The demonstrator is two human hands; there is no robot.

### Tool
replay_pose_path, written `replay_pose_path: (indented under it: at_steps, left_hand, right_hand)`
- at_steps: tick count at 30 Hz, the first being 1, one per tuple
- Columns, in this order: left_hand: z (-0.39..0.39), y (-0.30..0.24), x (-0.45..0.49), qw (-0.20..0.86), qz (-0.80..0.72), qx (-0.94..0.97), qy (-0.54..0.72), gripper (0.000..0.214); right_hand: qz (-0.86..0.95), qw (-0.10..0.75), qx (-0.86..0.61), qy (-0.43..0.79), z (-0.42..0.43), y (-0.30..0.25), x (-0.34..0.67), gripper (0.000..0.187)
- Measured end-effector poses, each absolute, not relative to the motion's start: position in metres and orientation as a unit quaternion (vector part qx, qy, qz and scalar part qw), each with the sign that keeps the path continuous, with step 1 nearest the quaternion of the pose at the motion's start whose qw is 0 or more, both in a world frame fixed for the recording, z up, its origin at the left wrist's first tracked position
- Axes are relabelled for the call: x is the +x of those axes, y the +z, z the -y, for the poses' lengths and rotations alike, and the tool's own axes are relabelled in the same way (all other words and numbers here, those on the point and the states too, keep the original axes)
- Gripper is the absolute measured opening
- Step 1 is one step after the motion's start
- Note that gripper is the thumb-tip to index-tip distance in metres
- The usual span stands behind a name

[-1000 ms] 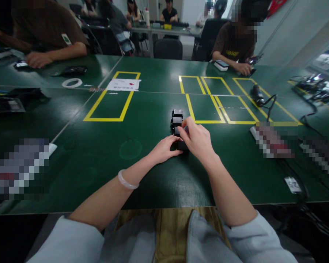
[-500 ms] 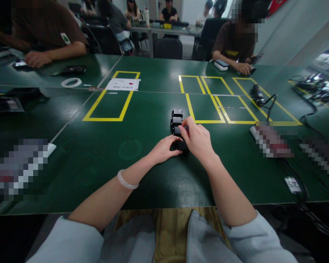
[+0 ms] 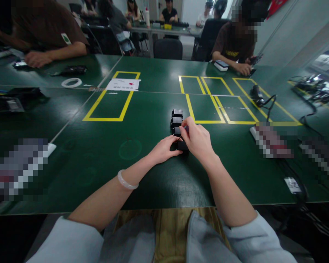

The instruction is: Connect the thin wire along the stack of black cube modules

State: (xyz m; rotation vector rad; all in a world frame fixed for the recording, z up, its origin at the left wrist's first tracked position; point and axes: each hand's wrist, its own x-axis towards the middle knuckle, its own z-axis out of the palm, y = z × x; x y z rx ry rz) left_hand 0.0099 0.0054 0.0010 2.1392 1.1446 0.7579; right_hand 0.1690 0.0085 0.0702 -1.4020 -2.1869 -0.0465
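Note:
A short row of black box-shaped parts (image 3: 177,121) stands on the green table, running away from me. The nearest black box-shaped part (image 3: 182,145) lies between the thumb and fingers of my left hand (image 3: 164,149), which steadies it from the left. Over its right side, my right hand (image 3: 199,140) is closed in a pinch on a thin dark rod (image 3: 180,138) whose tip points down at the parts. My right fingers hide most of the rod, so its kind cannot be told.
Yellow tape rectangles (image 3: 102,119) mark the table, with a paper sheet (image 3: 123,84) and a white tape roll (image 3: 71,83) at the left. Blurred devices lie on both sides. A black cylindrical device (image 3: 257,95) with a cable is at right. Several people sit opposite.

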Motion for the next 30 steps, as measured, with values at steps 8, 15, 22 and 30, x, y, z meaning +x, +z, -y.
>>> replay_pose_path:
  at_steps: [8,15,22,30]
  left_hand:
    - [-0.0056,0.0003,0.0098,0.298,-0.432,0.802,0.285,0.044]
    - [-0.0058,0.0005,0.0096,0.298,-0.429,0.802,0.288,0.04]
    - [-0.0063,-0.0022,0.0097,0.301,-0.431,0.8,0.291,0.046]
    - [-0.0067,-0.0019,0.0093,0.299,-0.427,0.801,0.294,0.047]
  right_hand:
    - [0.816,0.274,-0.508,-0.023,-0.0088,0.0695,0.1685,0.02]
    - [0.814,0.259,-0.52,-0.023,-0.008,0.0714,0.1677,0.019]
    - [0.818,0.267,-0.51,-0.021,-0.0072,0.0717,0.1679,0.025]
    - [0.814,0.269,-0.515,-0.017,-0.0065,0.0727,0.1676,0.018]
